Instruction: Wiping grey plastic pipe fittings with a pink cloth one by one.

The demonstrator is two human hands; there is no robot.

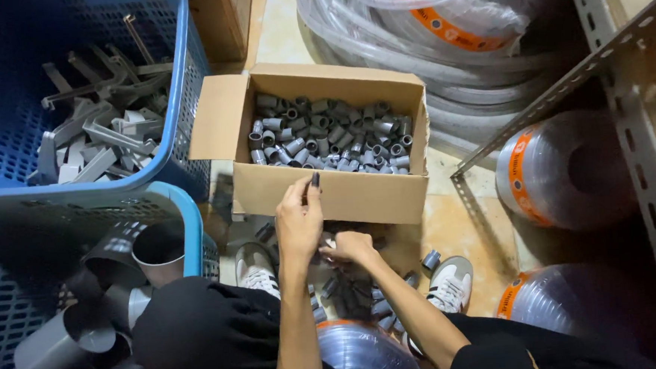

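Observation:
My left hand (pixel 298 217) is raised in front of the cardboard box (pixel 328 196) and pinches a small grey pipe fitting (pixel 315 180) at its fingertips, just below the box's front rim. The box is full of several small grey pipe fittings (pixel 329 136). My right hand (pixel 350 247) is lower, closed over more grey fittings in a pile on the floor (pixel 356 291) between my two shoes. What exactly the right fingers grip is partly hidden.
Blue plastic basket (pixel 178 102) at left holds grey clips and brackets. A second blue basket (pixel 188 222) below holds large grey pipe couplings. Coils of clear hose (pixel 440 44) lie behind the box. A slotted metal shelf frame (pixel 640 138) with hose rolls (pixel 559 172) stands at right.

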